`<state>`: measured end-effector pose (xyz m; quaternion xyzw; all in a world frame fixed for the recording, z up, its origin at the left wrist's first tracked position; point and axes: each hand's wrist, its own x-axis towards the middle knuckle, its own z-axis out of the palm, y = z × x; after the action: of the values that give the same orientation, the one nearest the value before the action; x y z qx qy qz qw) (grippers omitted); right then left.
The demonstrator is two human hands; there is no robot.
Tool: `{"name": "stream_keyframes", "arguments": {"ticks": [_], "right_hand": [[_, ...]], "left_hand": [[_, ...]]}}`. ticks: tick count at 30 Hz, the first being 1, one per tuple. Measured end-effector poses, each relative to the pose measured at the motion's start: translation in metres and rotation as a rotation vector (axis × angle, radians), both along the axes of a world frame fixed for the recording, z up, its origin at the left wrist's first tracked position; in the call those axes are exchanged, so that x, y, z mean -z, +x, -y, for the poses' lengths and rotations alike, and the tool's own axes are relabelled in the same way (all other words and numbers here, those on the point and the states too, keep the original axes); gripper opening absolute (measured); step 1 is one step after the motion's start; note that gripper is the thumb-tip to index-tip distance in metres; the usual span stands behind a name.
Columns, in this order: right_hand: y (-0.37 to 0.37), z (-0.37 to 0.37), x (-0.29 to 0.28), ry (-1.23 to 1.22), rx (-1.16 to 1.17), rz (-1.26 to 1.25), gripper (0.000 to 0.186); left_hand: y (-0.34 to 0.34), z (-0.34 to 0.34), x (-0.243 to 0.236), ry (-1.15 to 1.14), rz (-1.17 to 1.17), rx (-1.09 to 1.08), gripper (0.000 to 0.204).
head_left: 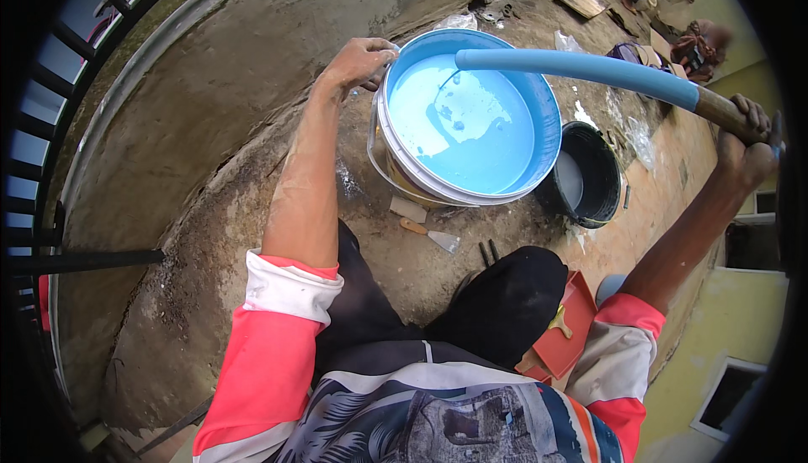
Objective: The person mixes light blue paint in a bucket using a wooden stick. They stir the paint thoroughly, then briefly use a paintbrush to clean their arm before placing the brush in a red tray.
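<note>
Head view: the hands are well apart, the left hand (360, 65) clamped on the edge of a large bucket (547, 118), the right hand (742, 156) wrapped around the bare brown end of a stick (589, 67). The bucket stands on the floor (219, 278) in front of the person's knees, holding light blue paint (488, 126); the stick's blue end reaches over it. Just beside is a black bucket (602, 202) with pale liquid. A scraper (427, 232) lies nearer, and a brush (560, 321) rests on an orange tray (568, 345).
</note>
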<state>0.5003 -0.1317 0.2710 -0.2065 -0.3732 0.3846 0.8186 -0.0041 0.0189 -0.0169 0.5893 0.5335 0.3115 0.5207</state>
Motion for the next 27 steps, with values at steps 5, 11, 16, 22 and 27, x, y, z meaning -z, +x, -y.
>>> {"name": "stream_keyframes", "arguments": {"ticks": [5, 11, 16, 22, 27], "right_hand": [[-0.004, 0.002, -0.004, -0.004, -0.013, -0.007, 0.027], [-0.007, 0.002, -0.005, 0.002, -0.003, 0.01, 0.026], [-0.008, 0.002, -0.004, 0.013, -0.016, 0.024, 0.025], [-0.014, 0.002, -0.002, 0.012, 0.002, 0.054, 0.023], [-0.027, -0.002, 0.006, 0.023, 0.05, 0.095, 0.025]], "left_hand": [[0.001, 0.001, -0.001, 0.001, 0.0, -0.009, 0.035], [0.0, 0.001, -0.002, -0.009, -0.004, 0.0, 0.035], [0.0, 0.001, -0.002, -0.006, 0.002, -0.006, 0.036], [-0.001, -0.001, -0.002, -0.015, -0.001, 0.009, 0.037], [0.001, 0.001, -0.002, -0.005, 0.004, 0.005, 0.038]]}}
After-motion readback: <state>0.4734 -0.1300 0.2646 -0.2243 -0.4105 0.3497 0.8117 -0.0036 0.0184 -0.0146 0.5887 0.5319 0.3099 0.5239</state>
